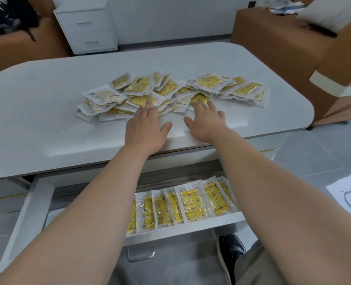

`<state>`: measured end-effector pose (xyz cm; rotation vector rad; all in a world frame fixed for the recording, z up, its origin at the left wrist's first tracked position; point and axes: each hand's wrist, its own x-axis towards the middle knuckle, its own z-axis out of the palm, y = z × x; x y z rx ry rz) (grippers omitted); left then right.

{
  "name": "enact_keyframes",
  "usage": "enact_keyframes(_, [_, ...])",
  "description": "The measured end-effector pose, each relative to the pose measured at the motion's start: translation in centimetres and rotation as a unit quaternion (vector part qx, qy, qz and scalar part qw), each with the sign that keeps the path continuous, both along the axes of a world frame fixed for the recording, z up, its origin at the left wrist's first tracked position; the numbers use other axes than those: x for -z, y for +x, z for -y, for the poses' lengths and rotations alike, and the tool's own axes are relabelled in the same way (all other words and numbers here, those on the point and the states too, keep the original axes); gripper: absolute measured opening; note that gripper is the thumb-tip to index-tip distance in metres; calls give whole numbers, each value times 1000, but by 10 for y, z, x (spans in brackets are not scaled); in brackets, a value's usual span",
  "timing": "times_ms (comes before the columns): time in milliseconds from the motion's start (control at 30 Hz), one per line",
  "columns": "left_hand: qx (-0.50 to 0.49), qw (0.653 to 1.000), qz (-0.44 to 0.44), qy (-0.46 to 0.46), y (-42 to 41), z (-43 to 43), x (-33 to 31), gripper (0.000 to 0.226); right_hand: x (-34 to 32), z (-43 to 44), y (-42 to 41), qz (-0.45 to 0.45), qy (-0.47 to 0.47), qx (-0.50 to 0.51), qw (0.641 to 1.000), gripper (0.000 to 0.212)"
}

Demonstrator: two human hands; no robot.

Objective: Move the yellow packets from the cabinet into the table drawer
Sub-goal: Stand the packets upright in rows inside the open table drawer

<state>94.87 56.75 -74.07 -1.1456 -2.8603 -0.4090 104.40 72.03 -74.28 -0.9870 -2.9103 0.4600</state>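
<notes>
A loose pile of yellow packets [170, 91] in clear wrappers lies spread across the middle of the white table [47, 120]. My left hand [145, 128] is flat and open, its fingertips touching the near edge of the pile. My right hand [206, 120] is open beside it, fingertips on the pile too. Neither hand holds a packet. Below the table edge the table drawer [187, 225] stands pulled out, with a row of yellow packets [191, 202] lined up inside it. My forearms hide the drawer's left part.
A white cabinet [88, 25] with two shut drawers stands behind the table at the left. Brown seats [283, 42] stand at the back right and back left. My shoe [230, 254] is on the grey floor under the drawer. A handle [141, 254] hangs on the drawer front.
</notes>
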Motion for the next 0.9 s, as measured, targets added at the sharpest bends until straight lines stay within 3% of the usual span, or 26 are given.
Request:
enact_keyframes(167, [-14,998,19,-65,-5,-6,21,80,15,-4,-10,49,3,-4,999,64])
enact_keyframes(367, [-10,995,-81,-65,17,-4,16,70,6,10,12,24,116,-21,993,44])
enact_keyframes(567, [14,986,-118,-115,46,13,14,52,0,30,33,-6,158,-64,985,49])
enact_keyframes(700, [25,995,-81,-54,54,25,5,35,1,33,39,-54,109,-31,992,41])
enact_keyframes(800, [10,999,-9,-37,57,30,-1,15,7,26,37,42,51,-25,998,58])
enact_keyframes(900, [0,999,-43,-22,53,33,-3,21,10,22,33,75,-3,-45,996,65])
